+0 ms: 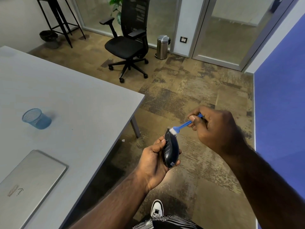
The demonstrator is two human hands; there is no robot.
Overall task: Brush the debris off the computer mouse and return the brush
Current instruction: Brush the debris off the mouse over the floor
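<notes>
The brush [184,124] handle's rear end is buried inside the right hand [214,128], and its white bristles are blurred where they meet the mouse [170,150]. The mouse's far side is covered by the left hand [153,161]. At lower left the frame edge cuts off the laptop [29,179] and the table [74,96]. The stool [57,19] and office chair [130,38] lose their tops at the upper edge. The laptop's lid marking is too small to read.

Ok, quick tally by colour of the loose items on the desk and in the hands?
Blue: 2, the mesh cup on the desk and the brush in the right hand.
Black: 1, the mouse in the left hand.
Silver: 1, the closed laptop on the desk.
Total: 4
</notes>
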